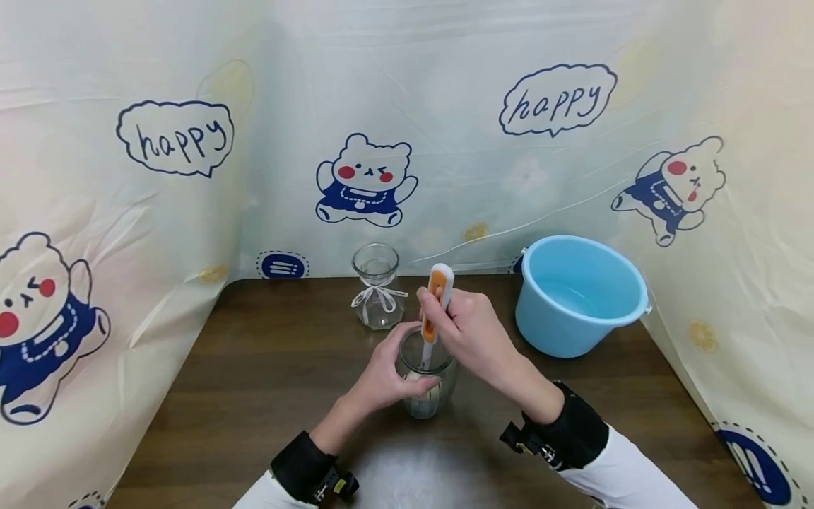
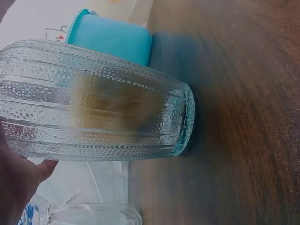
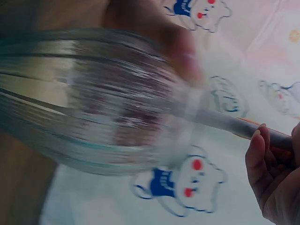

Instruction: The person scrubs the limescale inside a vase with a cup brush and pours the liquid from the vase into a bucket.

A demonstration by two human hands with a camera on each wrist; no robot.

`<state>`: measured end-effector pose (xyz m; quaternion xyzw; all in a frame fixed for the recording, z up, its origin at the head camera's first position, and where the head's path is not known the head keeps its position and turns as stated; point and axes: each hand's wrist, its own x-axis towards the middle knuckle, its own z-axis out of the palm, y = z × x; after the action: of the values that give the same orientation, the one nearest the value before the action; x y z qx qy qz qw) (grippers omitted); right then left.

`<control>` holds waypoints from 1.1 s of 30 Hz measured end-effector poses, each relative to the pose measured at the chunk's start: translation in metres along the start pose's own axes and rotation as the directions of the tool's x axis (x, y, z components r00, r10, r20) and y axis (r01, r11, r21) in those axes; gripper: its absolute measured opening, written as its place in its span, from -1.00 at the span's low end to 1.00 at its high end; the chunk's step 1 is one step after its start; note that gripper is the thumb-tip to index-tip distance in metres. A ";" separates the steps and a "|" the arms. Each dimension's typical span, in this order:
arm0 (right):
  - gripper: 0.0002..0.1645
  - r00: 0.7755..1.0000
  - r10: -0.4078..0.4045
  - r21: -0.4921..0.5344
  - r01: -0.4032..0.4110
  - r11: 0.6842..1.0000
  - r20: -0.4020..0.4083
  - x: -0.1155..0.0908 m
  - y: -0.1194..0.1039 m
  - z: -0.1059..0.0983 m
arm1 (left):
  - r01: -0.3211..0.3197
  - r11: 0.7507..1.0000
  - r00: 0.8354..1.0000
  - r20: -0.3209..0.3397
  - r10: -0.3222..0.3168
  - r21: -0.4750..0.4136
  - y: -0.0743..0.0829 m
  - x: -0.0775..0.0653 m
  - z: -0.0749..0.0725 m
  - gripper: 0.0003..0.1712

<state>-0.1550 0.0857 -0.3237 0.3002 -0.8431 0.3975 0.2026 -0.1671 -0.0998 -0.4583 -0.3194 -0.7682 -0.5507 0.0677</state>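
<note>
A ribbed, dotted clear glass vase (image 1: 425, 406) is gripped around its upper part by my left hand (image 1: 389, 367), the thumb across the front. My right hand (image 1: 477, 332) holds the orange-and-white handle of a sponge bottle brush (image 1: 439, 283), which slants down through the vase's mouth. Through the glass in the left wrist view, the yellowish sponge head (image 2: 110, 103) shows blurred inside the vase. The right wrist view shows the grey shaft (image 3: 220, 120) entering the vase's mouth, with right-hand fingers (image 3: 262, 164) around the handle. Whether the vase's base touches the table cannot be told.
Just behind the held vase stands a smaller clear glass vase (image 1: 381, 311) with a white ribbon bow at its neck. A light blue bucket (image 1: 553, 322) stands at the back right of the brown wooden table (image 1: 254, 403). Printed cloth (image 1: 445, 42) hangs along the back and sides.
</note>
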 end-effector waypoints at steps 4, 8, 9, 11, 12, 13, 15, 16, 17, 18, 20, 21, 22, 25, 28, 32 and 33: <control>-0.61 0.996 0.026 0.037 -0.023 0.999 -0.081 0.008 -0.015 -0.020 | -0.016 1.000 1.000 -0.008 0.016 0.008 -0.001 0.000 0.002 -0.10; -0.66 0.978 0.101 0.103 -0.083 0.991 -0.183 0.011 -0.022 -0.030 | -0.042 0.999 0.999 -0.022 0.042 0.015 -0.004 0.002 0.003 -0.09; -0.67 0.974 0.116 0.096 -0.099 0.990 -0.192 0.010 -0.020 -0.029 | -0.045 0.999 0.999 -0.024 0.045 0.011 -0.005 0.002 0.003 -0.09; -0.69 0.976 0.130 0.063 -0.120 0.991 -0.177 0.007 -0.014 -0.020 | -0.050 0.999 0.998 -0.025 0.050 -0.002 -0.005 0.001 0.003 -0.10; -0.71 0.980 0.131 0.044 -0.125 0.991 -0.152 0.004 -0.009 -0.014 | -0.049 0.999 0.999 -0.024 0.048 -0.007 -0.005 0.001 0.003 -0.10; -0.71 0.985 0.123 0.023 -0.121 0.992 -0.122 0.002 -0.004 -0.008 | -0.043 0.999 0.999 -0.022 0.043 -0.012 -0.005 0.000 0.003 -0.11; -0.72 0.991 0.115 -0.017 -0.117 0.993 -0.062 -0.002 0.002 0.004 | -0.034 0.999 0.999 -0.013 0.034 -0.016 -0.005 -0.001 0.002 -0.11; -0.74 0.993 0.110 -0.025 -0.111 0.994 -0.038 -0.004 0.004 0.008 | -0.030 0.999 1.000 -0.007 0.030 -0.015 -0.005 -0.001 0.002 -0.11; -0.75 0.994 0.103 -0.034 -0.104 0.994 -0.022 -0.005 0.004 0.012 | -0.023 1.000 1.000 -0.003 0.023 -0.017 -0.004 -0.001 0.002 -0.11; -0.76 0.996 0.090 -0.047 -0.090 0.995 -0.012 -0.006 0.004 0.013 | -0.016 1.000 1.000 0.003 0.017 -0.016 -0.004 -0.001 0.002 -0.10; -0.79 0.998 0.058 -0.065 -0.059 0.996 -0.016 -0.004 0.000 0.012 | -0.004 1.000 1.000 0.012 0.004 -0.023 -0.002 -0.001 0.002 -0.09; -0.79 0.999 0.033 -0.063 -0.035 0.997 -0.028 -0.002 -0.002 0.010 | -0.003 1.000 1.000 0.012 0.004 -0.024 -0.002 -0.001 0.002 -0.09; -0.81 0.999 0.001 -0.061 -0.003 0.998 -0.043 0.000 -0.005 0.007 | -0.004 1.000 1.000 0.011 0.004 -0.026 -0.002 -0.001 0.001 -0.09; -0.85 0.989 -0.112 -0.061 0.106 0.992 -0.096 0.009 -0.013 -0.004 | -0.008 1.000 1.000 0.001 0.008 -0.029 -0.001 0.000 0.001 -0.09; -0.91 0.974 -0.191 -0.050 0.186 0.981 -0.126 0.015 -0.018 -0.010 | -0.023 0.999 1.000 -0.010 0.023 -0.025 -0.002 0.000 0.000 -0.08; -0.91 0.971 -0.224 -0.009 0.224 0.974 -0.088 0.014 -0.015 0.000 | -0.049 0.998 0.999 0.000 0.049 -0.033 -0.004 -0.001 0.001 0.00; -0.90 0.973 -0.222 0.007 0.223 0.975 -0.068 0.012 -0.013 0.004 | -0.057 0.998 0.998 0.003 0.057 -0.035 -0.005 -0.001 0.001 0.05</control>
<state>-0.1550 0.0714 -0.3123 0.3809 -0.7940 0.3882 0.2715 -0.1685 -0.1006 -0.4632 -0.3436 -0.7490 -0.5613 0.0761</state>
